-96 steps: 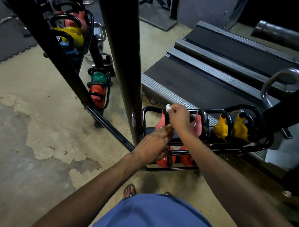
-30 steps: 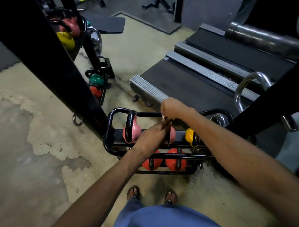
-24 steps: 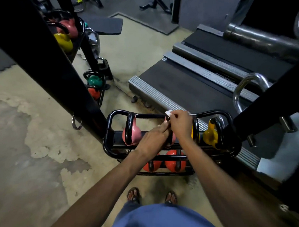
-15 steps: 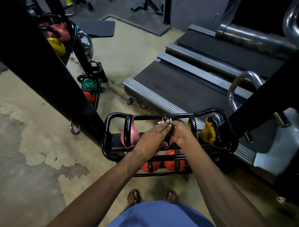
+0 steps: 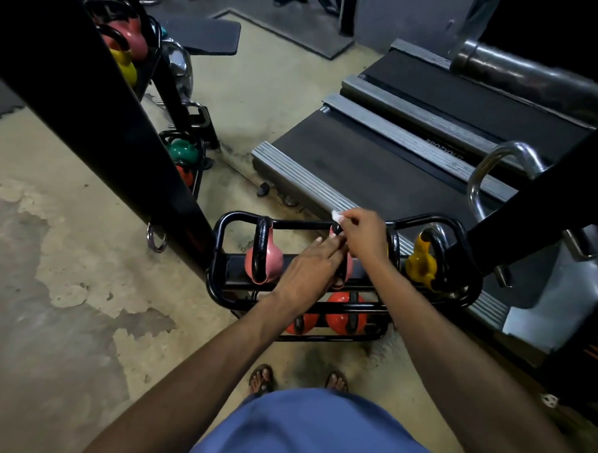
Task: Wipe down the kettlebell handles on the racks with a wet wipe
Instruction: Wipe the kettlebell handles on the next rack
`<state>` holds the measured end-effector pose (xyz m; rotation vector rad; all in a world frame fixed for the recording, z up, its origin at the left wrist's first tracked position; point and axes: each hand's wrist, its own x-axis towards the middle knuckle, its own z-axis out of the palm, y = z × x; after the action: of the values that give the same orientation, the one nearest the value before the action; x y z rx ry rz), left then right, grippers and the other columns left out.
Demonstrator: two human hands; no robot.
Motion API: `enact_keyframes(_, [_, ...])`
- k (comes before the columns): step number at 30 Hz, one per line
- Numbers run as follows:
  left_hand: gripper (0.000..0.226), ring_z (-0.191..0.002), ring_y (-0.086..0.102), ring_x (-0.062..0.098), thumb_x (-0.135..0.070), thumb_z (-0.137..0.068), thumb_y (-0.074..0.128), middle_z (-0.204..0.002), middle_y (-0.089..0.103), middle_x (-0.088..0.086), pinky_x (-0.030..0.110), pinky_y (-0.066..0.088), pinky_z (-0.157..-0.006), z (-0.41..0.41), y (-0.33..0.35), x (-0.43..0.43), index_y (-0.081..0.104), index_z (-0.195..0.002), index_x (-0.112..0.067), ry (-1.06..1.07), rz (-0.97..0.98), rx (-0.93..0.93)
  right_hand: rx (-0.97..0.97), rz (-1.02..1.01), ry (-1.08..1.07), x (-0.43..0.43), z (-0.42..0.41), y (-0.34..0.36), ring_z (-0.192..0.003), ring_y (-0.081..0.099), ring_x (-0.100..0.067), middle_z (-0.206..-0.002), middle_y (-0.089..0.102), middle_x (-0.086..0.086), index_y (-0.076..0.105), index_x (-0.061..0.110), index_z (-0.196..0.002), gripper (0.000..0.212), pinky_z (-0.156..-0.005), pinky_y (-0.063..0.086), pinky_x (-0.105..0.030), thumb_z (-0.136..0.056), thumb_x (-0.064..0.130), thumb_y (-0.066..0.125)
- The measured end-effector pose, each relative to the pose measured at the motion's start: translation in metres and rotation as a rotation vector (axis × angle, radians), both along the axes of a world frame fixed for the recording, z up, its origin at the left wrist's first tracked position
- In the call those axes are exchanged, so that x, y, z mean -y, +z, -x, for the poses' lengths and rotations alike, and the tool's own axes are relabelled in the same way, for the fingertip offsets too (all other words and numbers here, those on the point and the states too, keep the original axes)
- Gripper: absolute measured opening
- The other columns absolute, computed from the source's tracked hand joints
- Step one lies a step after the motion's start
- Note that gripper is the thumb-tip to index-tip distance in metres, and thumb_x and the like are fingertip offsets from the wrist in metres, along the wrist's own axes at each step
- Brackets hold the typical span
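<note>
Flaking concrete (image 5: 68,236), tubular rack (image 5: 236,215); crumpled wipe (image 5: 336,218) in right fingers' (image 5: 348,224) pinch, left fingers (image 5: 321,251) straight, perhaps on handle (image 5: 336,229).

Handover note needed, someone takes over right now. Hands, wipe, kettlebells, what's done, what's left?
Left hand: fingers straight, resting on the second pink kettlebell on the top tier.
Right hand: pinches the wet wipe at the top of that kettlebell's handle.
Rack: first pink kettlebell to the left, yellow kettlebell to the right, orange kettlebells on the tier below.
Done: cannot tell which handles have been wiped.
Left: this handle, then probably the others.
</note>
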<state>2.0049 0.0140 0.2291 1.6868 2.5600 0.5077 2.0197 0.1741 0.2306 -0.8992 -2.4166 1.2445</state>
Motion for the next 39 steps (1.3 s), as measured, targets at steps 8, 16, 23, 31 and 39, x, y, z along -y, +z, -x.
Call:
enact_keyframes(8, [0.071,-0.137,0.046,0.03,-0.012,-0.085,0.074,-0.153,0.044,0.011,0.035,0.037,-0.113,-0.005,0.006,0.007,0.044,-0.15,-0.011,0.033,-0.012,-0.104,0.549,-0.562,0.912,-0.018,0.048,0.046,-0.091,0.066,-0.02,-0.098,0.075,0.0,0.08,0.018,-0.096,0.022,-0.083,0.053,-0.035,-0.093,0.015,0.058])
enact_keyframes(16, [0.052,-0.138,0.047,0.027,-0.005,-0.089,0.064,-0.148,0.05,0.015,0.039,0.031,-0.12,-0.016,-0.005,0.009,0.054,-0.14,-0.004,0.051,-0.056,-0.112,0.006,-0.355,0.301,0.001,-0.01,0.016,-0.082,0.071,-0.017,-0.09,0.077,0.0,0.079,0.015,-0.09,0.015,-0.074,0.051,-0.026,-0.091,0.009,0.066])
enact_keyframes(23, [0.055,-0.135,0.051,0.027,-0.006,-0.087,0.068,-0.146,0.053,0.017,0.036,0.033,-0.118,-0.023,-0.018,0.015,0.055,-0.14,-0.003,0.081,-0.116,-0.079,-0.15,0.344,-0.325,0.045,-0.039,-0.004,-0.084,0.071,-0.012,-0.09,0.074,0.003,0.075,0.01,-0.102,0.012,-0.074,0.057,-0.026,-0.097,0.011,0.065])
enact_keyframes(31, [0.06,-0.129,0.057,0.029,-0.016,-0.081,0.08,-0.141,0.057,0.017,0.04,0.042,-0.112,-0.018,-0.018,0.012,0.059,-0.136,-0.005,0.097,-0.113,-0.062,0.086,1.068,-0.079,0.008,-0.029,-0.018,-0.072,0.065,-0.032,-0.091,0.071,-0.02,0.071,-0.006,-0.112,0.034,-0.057,0.053,-0.033,-0.092,0.011,0.048])
enact_keyframes(39, [0.057,-0.13,0.056,0.028,-0.017,-0.086,0.076,-0.145,0.055,0.015,0.042,0.045,-0.111,-0.015,-0.023,0.012,0.057,-0.139,-0.006,0.081,-0.137,-0.062,-0.094,0.9,-0.308,0.018,-0.021,-0.014,-0.079,0.069,-0.029,-0.089,0.076,-0.015,0.075,0.005,-0.098,0.02,-0.064,0.057,-0.035,-0.098,0.005,0.055])
